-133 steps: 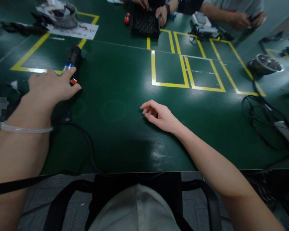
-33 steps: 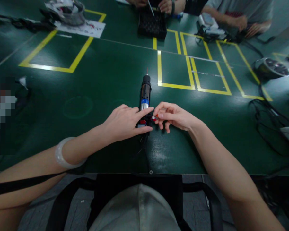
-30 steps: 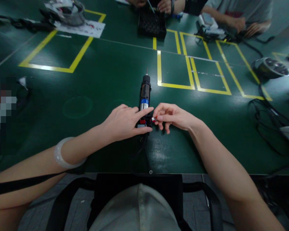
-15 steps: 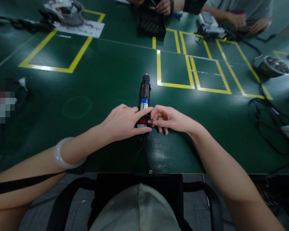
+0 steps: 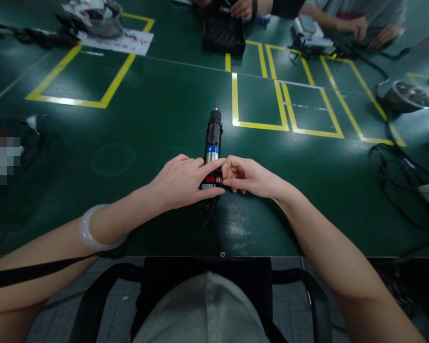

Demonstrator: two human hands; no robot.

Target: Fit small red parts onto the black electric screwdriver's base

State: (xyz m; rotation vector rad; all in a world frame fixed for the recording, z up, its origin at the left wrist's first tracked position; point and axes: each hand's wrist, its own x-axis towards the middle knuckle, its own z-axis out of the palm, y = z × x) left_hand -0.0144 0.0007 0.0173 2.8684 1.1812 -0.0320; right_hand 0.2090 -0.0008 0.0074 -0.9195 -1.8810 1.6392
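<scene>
An electric screwdriver (image 5: pixel 214 133) with its casing open lies on the green table, its thin bit pointing away from me. It has a black front end and a silver motor with a blue band (image 5: pixel 212 149). My left hand (image 5: pixel 178 183) holds its rear part, thumb and index finger on either side of a small red part (image 5: pixel 209 179). Beside that, my right hand (image 5: pixel 248 177) is closed, thumb and fingertips pinched at a small connector with thin orange-red wires (image 5: pixel 219 180). My fingertips partly hide the connector and the rear of the tool.
Yellow tape frames mark the table (image 5: pixel 260 126). Across it, a black tray (image 5: pixel 224 35) stands by another person's hands (image 5: pixel 241 8); a second person sits further right. A round metal object (image 5: pixel 411 96) and black cables (image 5: pixel 389 176) lie right, a clear container (image 5: pixel 105 21) far left.
My right hand's fingers have curled in more, and the hand has moved slightly left at the connector. My left hand stays on the screwdriver.
</scene>
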